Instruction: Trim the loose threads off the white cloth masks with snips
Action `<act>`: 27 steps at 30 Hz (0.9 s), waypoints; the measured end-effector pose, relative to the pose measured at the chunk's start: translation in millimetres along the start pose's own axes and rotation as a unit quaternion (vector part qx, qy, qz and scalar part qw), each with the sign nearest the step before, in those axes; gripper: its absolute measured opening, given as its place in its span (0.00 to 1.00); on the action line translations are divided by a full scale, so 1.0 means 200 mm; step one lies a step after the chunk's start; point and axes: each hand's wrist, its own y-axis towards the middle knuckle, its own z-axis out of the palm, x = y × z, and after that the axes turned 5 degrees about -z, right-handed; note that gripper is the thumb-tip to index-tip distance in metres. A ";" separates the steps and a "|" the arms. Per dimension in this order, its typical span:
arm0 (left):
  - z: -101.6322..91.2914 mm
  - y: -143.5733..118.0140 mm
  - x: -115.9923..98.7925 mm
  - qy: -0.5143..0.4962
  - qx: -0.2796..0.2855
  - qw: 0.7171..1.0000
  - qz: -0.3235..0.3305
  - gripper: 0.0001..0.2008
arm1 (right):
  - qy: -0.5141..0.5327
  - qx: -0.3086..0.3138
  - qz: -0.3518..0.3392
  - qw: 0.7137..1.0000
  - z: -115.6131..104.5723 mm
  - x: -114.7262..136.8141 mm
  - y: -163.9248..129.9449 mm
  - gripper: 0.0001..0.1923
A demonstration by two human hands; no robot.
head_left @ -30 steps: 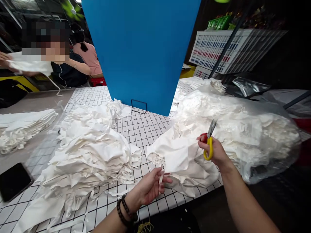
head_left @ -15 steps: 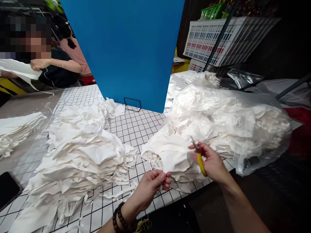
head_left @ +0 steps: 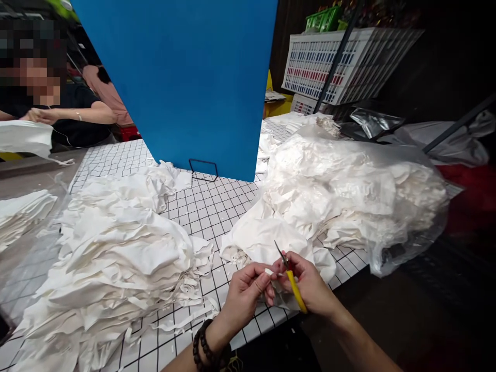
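Observation:
My left hand (head_left: 248, 292) pinches a small strip at the edge of a white fabric piece (head_left: 267, 240) near the table's front edge. My right hand (head_left: 312, 287) grips yellow-handled scissors (head_left: 290, 276), blades pointing up and left, right beside the left fingers. The fabric piece spills from a clear plastic bag of white fabric (head_left: 360, 191) on the right. A tall heap of white cut pieces (head_left: 116, 258) lies to the left of my hands. A beaded bracelet (head_left: 205, 351) is on my left wrist.
A blue board (head_left: 182, 77) stands upright on the grid-patterned table (head_left: 209, 204). A person in a dark top (head_left: 73, 113) handles white fabric (head_left: 25, 137) at the far left. Another white stack (head_left: 19, 214) lies left. White crates (head_left: 341, 64) stand behind right.
My right hand has come down and left with the scissors, from raised over the bag to meeting my left hand. The view has shifted right.

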 end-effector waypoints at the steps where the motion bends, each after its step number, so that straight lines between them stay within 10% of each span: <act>1: 0.00 0.01 0.00 -0.005 -0.005 1.000 0.000 0.16 | -0.029 -0.011 -0.004 1.000 -0.02 0.01 -0.02 0.12; 12: -0.03 0.03 0.02 0.185 -0.040 0.965 0.182 0.09 | -0.407 0.003 -0.018 0.913 -0.10 0.17 -0.16 0.16; 27: -0.04 0.02 0.02 0.231 -0.015 0.947 0.225 0.08 | -0.445 0.002 -0.027 0.895 -0.05 0.21 -0.15 0.15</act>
